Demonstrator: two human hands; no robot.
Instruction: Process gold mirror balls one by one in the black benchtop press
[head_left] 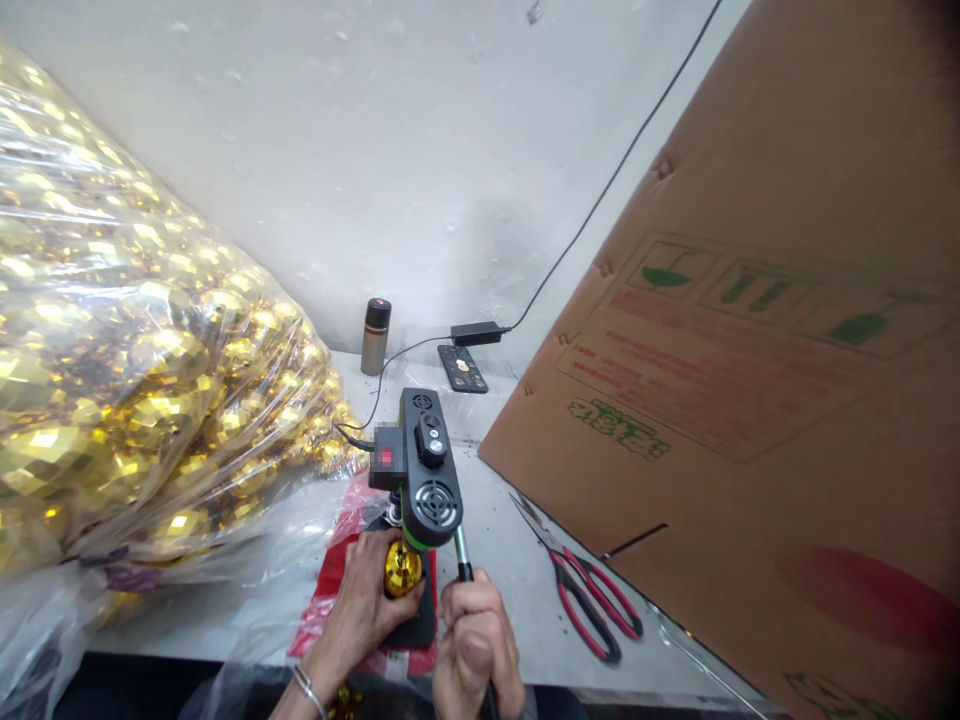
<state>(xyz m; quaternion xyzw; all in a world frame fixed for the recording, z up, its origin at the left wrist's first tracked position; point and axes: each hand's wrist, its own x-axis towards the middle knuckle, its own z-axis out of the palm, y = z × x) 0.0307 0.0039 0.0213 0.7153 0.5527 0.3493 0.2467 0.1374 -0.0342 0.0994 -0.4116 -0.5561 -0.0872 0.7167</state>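
My left hand (367, 585) is closed around a small gold mirrored ball (403, 570), low in front of me. The ball sits right beneath the head of a black bench press (431, 465) with round grilles on top. My right hand (478, 640) wraps round the press's lever handle (462, 555), a metal rod with a black grip, to the right of the ball. The press's dark base (420, 625) stands on red plastic (330, 580). The contact between ball and press head is partly hidden.
On the left bulges a clear bag (187, 380) of gold balls. Scissors (585, 590) with red-black handles lie right, beside a large cardboard box (735, 350). Behind are a flask (376, 337), a phone (463, 369) and a power adapter (476, 333) with cables.
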